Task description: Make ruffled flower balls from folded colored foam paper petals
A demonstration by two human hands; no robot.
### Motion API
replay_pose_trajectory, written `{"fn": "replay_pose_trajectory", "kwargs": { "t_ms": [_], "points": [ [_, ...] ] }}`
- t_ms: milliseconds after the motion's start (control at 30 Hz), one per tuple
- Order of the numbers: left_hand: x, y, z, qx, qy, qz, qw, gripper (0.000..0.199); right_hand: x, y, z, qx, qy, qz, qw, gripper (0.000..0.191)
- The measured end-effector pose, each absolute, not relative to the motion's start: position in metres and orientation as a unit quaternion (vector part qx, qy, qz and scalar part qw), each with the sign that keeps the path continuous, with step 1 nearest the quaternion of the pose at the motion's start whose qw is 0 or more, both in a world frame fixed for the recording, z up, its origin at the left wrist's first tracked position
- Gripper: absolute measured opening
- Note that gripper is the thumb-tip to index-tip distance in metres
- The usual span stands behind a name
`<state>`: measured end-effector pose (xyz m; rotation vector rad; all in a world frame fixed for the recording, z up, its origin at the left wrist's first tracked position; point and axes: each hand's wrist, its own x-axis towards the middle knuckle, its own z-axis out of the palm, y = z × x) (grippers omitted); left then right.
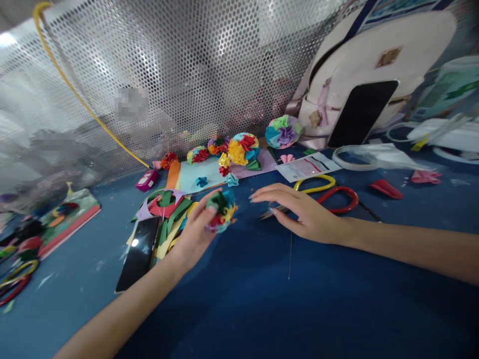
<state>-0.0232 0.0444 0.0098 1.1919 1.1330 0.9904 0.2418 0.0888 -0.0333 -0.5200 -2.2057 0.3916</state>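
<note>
My left hand (194, 232) is closed round a ball of ruffled multicoloured paper (223, 209), with green, yellow, blue and red folds showing. To the right, my right hand (299, 212) is open, its fingers apart and nothing between them. Just beneath and behind it lie scissors (342, 200) with one yellow and one red handle loop; the hand partly hides them. A thin needle-like rod (290, 257) lies on the table below the right hand. Small ruffled pieces, such as a blue one (201, 181) and a pale blue one (232, 179), lie beyond the ball.
Paper scraps (174, 219) and a phone (138, 254) lie left. Finished-looking ruffled balls (244, 149) line the back, before a perforated metal screen (179, 65). A second phone (362, 112) leans on a white backpack (422, 45). More scissors (17, 281) lie far left.
</note>
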Motion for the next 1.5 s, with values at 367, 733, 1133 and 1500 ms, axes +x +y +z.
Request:
{"fn": "replay_pose_trajectory", "kwargs": {
  "t_ms": [367, 733, 1133, 1500],
  "points": [
    [-0.015, 0.043, 0.003, 0.296, 0.376, 0.363, 0.799, 0.080, 0.242, 0.087, -0.032, -0.155, -0.920, 0.090, 0.349, 0.065],
    [-0.015, 0.042, -0.004, 0.230, 0.392, 0.398, 0.797, 0.075, 0.242, 0.084, -0.028, -0.145, -0.915, 0.082, 0.367, 0.075],
    [-0.017, 0.091, 0.009, 0.311, 0.486, 0.310, 0.756, 0.069, 0.245, 0.085, -0.027, -0.203, -0.880, 0.144, 0.404, 0.063],
    [-0.001, 0.152, 0.028, 0.431, 0.545, 0.239, 0.678, 0.077, 0.250, 0.091, -0.029, -0.260, -0.808, 0.220, 0.480, 0.052]
  ]
}}
